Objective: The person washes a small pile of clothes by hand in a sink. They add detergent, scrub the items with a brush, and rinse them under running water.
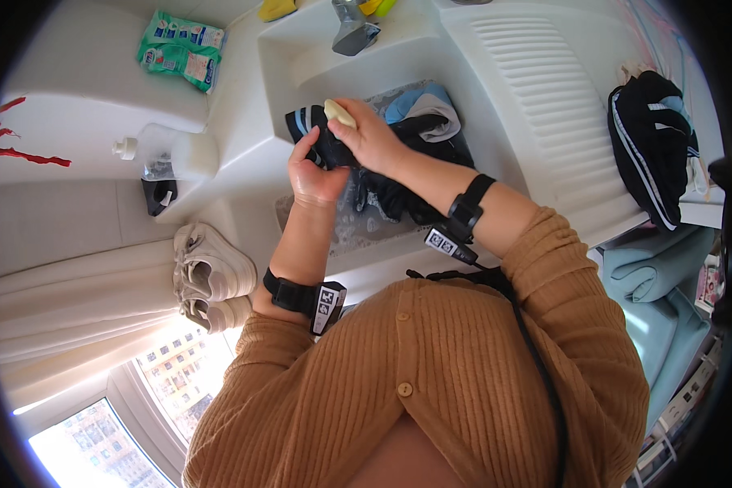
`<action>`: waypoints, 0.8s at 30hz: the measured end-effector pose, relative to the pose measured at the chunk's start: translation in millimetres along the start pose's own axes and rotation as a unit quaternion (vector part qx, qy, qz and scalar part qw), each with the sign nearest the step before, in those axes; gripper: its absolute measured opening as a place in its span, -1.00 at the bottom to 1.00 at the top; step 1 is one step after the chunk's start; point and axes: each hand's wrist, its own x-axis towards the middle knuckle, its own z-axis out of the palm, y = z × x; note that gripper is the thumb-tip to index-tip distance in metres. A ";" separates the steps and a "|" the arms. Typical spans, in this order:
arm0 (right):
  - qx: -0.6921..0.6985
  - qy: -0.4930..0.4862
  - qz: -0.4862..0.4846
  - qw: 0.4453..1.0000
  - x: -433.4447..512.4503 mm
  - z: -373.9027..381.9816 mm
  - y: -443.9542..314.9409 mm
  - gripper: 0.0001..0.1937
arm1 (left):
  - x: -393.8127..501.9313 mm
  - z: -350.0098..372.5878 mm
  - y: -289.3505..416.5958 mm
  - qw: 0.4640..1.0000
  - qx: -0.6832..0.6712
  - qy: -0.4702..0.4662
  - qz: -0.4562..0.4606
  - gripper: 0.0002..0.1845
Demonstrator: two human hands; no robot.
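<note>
My right hand (pixel 369 135) grips a pale yellow bar of soap (pixel 340 113) against dark striped cloth. That cloth, a black garment part (pixel 308 119) with light blue and white stripes, is held by my left hand (pixel 318 174), thumb and fingers around its near side. Both hands are above the white laundry sink (pixel 494 140). In its soapy grey water (pixel 366 229) lies more wet black fabric (pixel 412 195). A light blue and grey bunched piece of cloth (pixel 433 113) sits on top toward the far right. Where the held part joins the fabric below is hidden by my hands.
A ribbed washboard (pixel 531 79) is right of the basin, with a black garment (pixel 649 140) beyond it. A faucet (pixel 354 30) overhangs the far side. To the left are a clear plastic bottle (pixel 177 152), a green wipes packet (pixel 183 49) and pale sneakers (pixel 210 268).
</note>
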 end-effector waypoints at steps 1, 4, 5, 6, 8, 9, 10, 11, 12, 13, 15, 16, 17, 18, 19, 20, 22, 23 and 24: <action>0.069 0.027 0.045 0.996 -7.7 8.2 1.8 -0.61 | -2.1 3.0 0.2 1.000 0.007 -0.006 0.012 -0.64; 0.114 -0.014 0.109 0.987 -15.3 16.4 23.2 -0.67 | -13.6 13.1 7.7 0.997 0.006 -0.076 0.006 -0.58; 0.109 -0.056 0.106 0.987 -18.6 15.4 32.0 -0.67 | -17.7 16.2 10.8 0.995 0.014 -0.100 -0.009 -0.57; 0.103 -0.099 0.101 0.985 -21.0 12.4 41.1 -0.66 | -20.4 19.4 14.2 0.992 0.020 -0.125 -0.022 -0.57; -0.116 -0.172 0.145 0.968 -26.7 0.0 58.3 -0.62 | -23.9 24.3 21.7 0.986 0.027 -0.163 -0.023 -0.57; -0.225 -0.211 0.165 0.937 -29.2 -6.8 65.2 -0.60 | -26.4 25.4 26.5 0.984 0.028 -0.174 -0.010 -0.57; -0.220 -0.215 0.199 0.930 -30.1 -13.8 70.7 -0.58 | -28.2 26.1 31.8 0.979 0.027 -0.203 -0.002 -0.57; -0.217 -0.225 0.235 0.920 -30.4 -21.3 74.7 -0.55 | -30.0 26.5 37.2 0.980 0.030 -0.195 0.000 -0.58; -0.221 -0.232 0.285 0.903 -29.9 -26.4 76.9 -0.53 | -32.0 26.3 43.3 0.978 0.030 -0.205 -0.004 -0.58; -0.208 -0.246 0.277 0.905 -27.6 -30.7 78.4 -0.51 | -33.9 26.3 49.0 0.971 0.031 -0.235 -0.014 -0.58; -0.197 -0.262 0.287 0.900 -19.8 -42.0 79.7 -0.48 | -37.2 28.3 61.7 0.962 0.034 -0.270 -0.024 -0.57; -0.218 -0.233 0.300 0.899 -15.2 -46.1 80.2 -0.42 | -39.3 30.1 69.2 0.969 0.053 -0.242 -0.006 -0.56; -0.218 -0.225 0.331 0.890 -10.8 -51.4 81.4 -0.40 | -41.4 32.1 75.8 0.959 0.068 -0.273 -0.013 -0.56; -0.217 -0.218 0.361 0.880 -5.8 -57.0 83.7 -0.38 | -45.0 33.0 82.4 0.976 0.092 -0.196 0.015 -0.57; -0.208 -0.207 0.375 0.879 -2.2 -63.1 87.1 -0.35 | -47.5 33.0 87.2 0.980 0.120 -0.157 0.000 -0.58; -0.270 -0.207 0.380 0.860 -1.2 -68.3 90.9 -0.32 | -50.5 31.5 93.6 0.982 0.150 -0.114 -0.015 -0.59; -0.334 -0.241 0.395 0.821 -7.8 -81.7 99.6 -0.32 | -53.7 20.0 96.5 0.977 0.187 -0.073 -0.073 -0.63; -0.373 -0.254 0.404 0.796 -12.2 -88.2 104.0 -0.32 | -53.2 8.2 90.8 0.973 0.210 -0.024 -0.093 -0.67; -0.376 -0.237 0.417 0.793 -16.6 -93.4 107.7 -0.33 | -51.8 -6.3 83.6 0.959 0.261 0.050 -0.103 -0.70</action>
